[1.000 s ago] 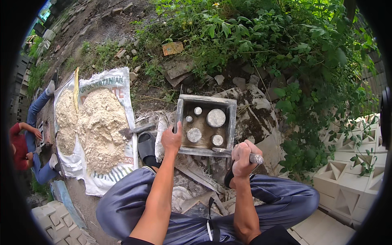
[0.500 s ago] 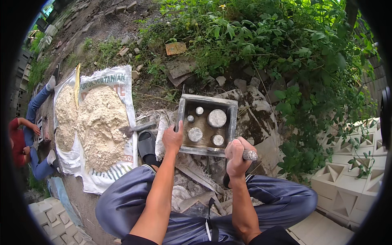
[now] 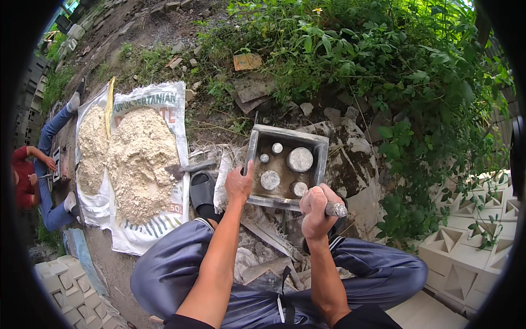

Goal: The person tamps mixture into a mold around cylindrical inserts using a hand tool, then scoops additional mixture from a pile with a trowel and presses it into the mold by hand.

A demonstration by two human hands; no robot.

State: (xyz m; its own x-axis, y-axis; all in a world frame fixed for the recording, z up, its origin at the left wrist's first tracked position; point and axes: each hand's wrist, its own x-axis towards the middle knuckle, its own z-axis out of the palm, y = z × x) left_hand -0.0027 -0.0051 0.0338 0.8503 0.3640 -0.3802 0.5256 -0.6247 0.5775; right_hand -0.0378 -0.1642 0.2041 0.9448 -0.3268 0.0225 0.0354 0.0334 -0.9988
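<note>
Between my knees a square grey box-shaped mould stands on the ground, several round pegs of different widths upright inside it, the widest peg at the far right. My left hand grips the mould's left wall, its thumb lying along the rim. At the near right corner, my right hand is closed in a fist round a grey rod-like handle. The handle's rough round end sticks out to the right. Whatever is at its other end is hidden behind the fist.
White sacks bearing heaps of pale powder lie to the left, with a trowel at the heap's edge. A person sits at the far left. Patterned pale blocks stand at right; plants grow beyond the mould.
The whole view has shifted slightly, with the mould, sacks and plants now a little further right in it. My left hand stays on the mould's wall, and my right hand keeps hold of the handle.
</note>
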